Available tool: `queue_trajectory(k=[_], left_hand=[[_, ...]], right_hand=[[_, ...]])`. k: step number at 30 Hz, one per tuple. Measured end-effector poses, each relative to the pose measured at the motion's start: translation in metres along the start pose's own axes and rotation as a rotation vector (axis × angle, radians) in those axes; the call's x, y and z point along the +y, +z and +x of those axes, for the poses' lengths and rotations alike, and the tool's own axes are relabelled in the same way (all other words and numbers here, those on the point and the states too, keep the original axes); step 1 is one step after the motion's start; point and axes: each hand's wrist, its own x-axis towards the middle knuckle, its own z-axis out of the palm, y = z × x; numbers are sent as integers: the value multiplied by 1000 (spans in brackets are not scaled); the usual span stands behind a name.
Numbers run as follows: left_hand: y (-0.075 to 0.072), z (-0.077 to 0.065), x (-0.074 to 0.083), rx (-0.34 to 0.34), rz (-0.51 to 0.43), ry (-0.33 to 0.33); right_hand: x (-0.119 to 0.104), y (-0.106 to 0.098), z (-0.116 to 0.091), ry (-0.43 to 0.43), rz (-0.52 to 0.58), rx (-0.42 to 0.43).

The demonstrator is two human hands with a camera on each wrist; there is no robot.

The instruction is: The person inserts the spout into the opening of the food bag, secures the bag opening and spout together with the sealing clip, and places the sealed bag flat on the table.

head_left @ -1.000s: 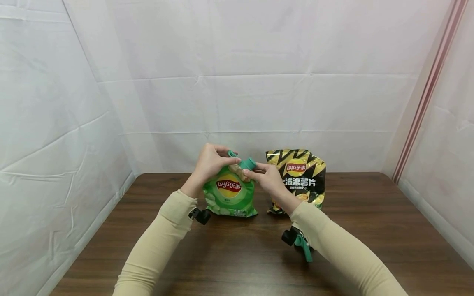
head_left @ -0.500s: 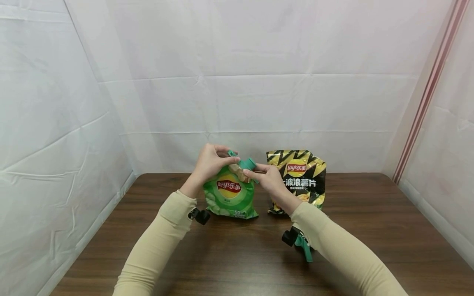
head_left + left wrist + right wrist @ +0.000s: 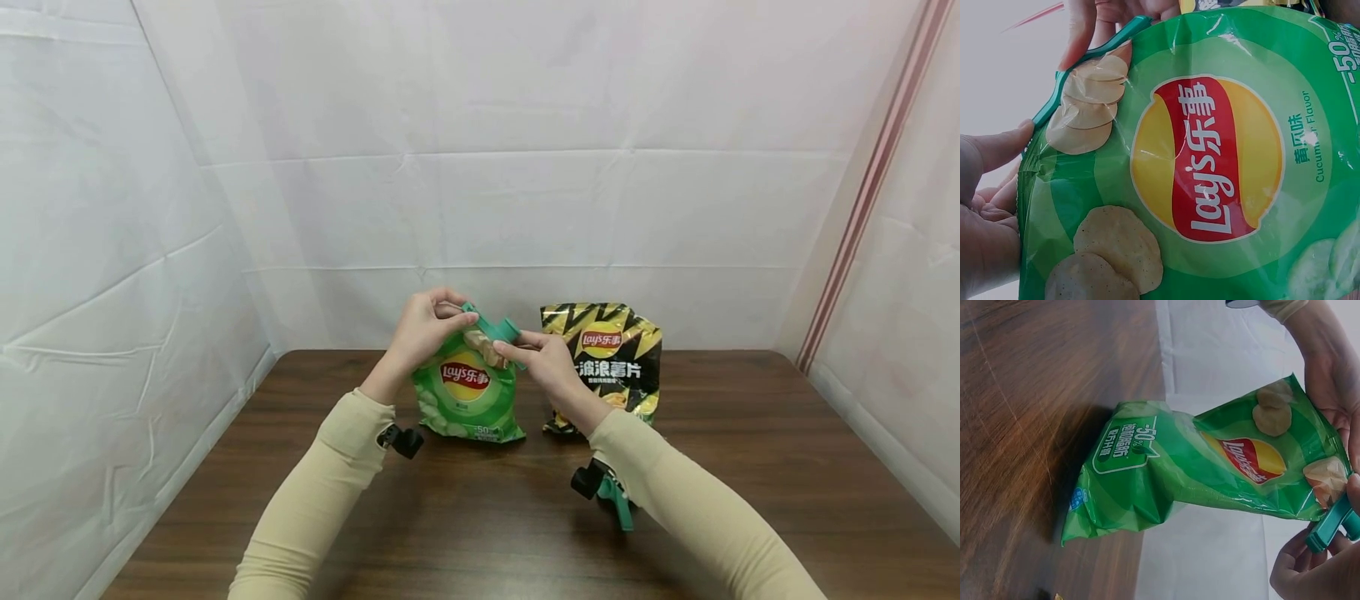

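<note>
Watching from my end, I find the person's left hand (image 3: 422, 329) first, at about 11 o'clock from the middle of the green chip bag (image 3: 465, 393). Its thumb and fingers pinch the near end of the green clip (image 3: 489, 328) at the bag's top edge. From that hand, I read the bag at 5 o'clock; it stands on the wooden table (image 3: 450, 525), logo facing me, its bottom edge resting on the wood. The clip slants along the bag's top, toward 1 o'clock from the logo, between the two hands.

Next comes the right hand (image 3: 551, 364), between 2 and 3 o'clock from the bag's middle, pinching the clip's other end between thumb and fingers. From this hand, the bag sits between 8 and 9 o'clock.

At 3 o'clock from the green bag, I see the black-and-yellow bag (image 3: 618, 354) standing upright, partly behind the right hand and wrist. A second clip (image 3: 618, 507) lies on the table at 4 o'clock from the green bag, part of it hidden by the right sleeve (image 3: 697, 504).
</note>
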Motion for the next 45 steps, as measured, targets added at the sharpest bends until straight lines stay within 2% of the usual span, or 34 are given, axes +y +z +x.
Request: queue_trajectory(k=[6,9,10,13,16,21,29,39,45], left_hand=[[1,-3,2,3,-17,-4],[0,-11,17,2,-12,5],[0,-11,18,6,-10,6],[1,-11,17,22,2,18],[2,-4,1,41,3,27],[4,-3,1,61,26,32],[6,-3,3,77,34,4],[4,-2,3,73,1,19],[3,1,2,79,-8,-12]], right_hand=[[1,1,0,3,16,0],[0,1,0,8,16,-1],[0,2,0,9,19,0],[0,2,0,5,22,5],[0,3,0,-3,23,10],[1,3,0,-18,22,14],[3,1,-1,-31,23,5],[3,2,-1,-23,42,-12],[4,1,0,-32,23,4]])
